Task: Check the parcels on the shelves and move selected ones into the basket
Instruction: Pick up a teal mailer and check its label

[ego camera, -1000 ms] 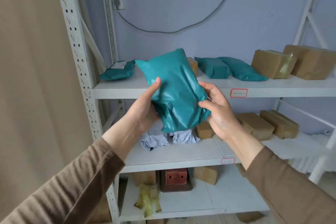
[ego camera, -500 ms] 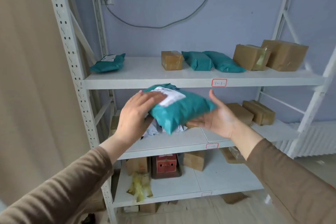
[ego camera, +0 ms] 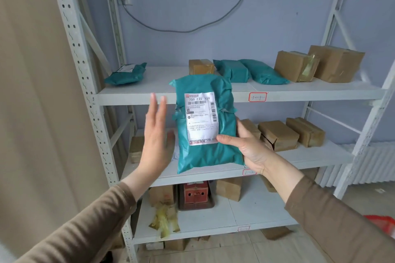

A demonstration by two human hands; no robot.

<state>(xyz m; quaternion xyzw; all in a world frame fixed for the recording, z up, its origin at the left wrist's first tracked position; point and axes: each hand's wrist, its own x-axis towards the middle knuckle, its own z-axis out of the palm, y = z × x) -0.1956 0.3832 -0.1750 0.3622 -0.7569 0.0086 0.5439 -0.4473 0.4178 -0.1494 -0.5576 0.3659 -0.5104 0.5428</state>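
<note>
A teal plastic mailer parcel (ego camera: 205, 151) stands upright in front of the white shelf rack (ego camera: 213, 98), its white shipping label (ego camera: 202, 119) facing me. My right hand (ego camera: 248, 147) grips its lower right edge, thumb across the label's bottom corner. My left hand (ego camera: 157, 134) hovers flat just left of the parcel, fingers straight, not touching it. The top shelf carries more teal mailers (ego camera: 126, 74) (ego camera: 250, 71) and brown boxes (ego camera: 296, 66). A red thing (ego camera: 384, 224) at the right edge is mostly hidden by my sleeve.
The middle shelf (ego camera: 310, 156) holds several brown taped boxes (ego camera: 277, 134). On the bottom shelf sit a red crate (ego camera: 195, 194), brown boxes (ego camera: 228, 188) and a yellow tape scrap (ego camera: 164, 220). A beige curtain (ego camera: 32, 92) hangs left. A white radiator (ego camera: 367, 164) stands at the right.
The parcel was turned from flat to upright with its label facing me. My left hand let go and moved off to the left; my right hand now holds it alone.
</note>
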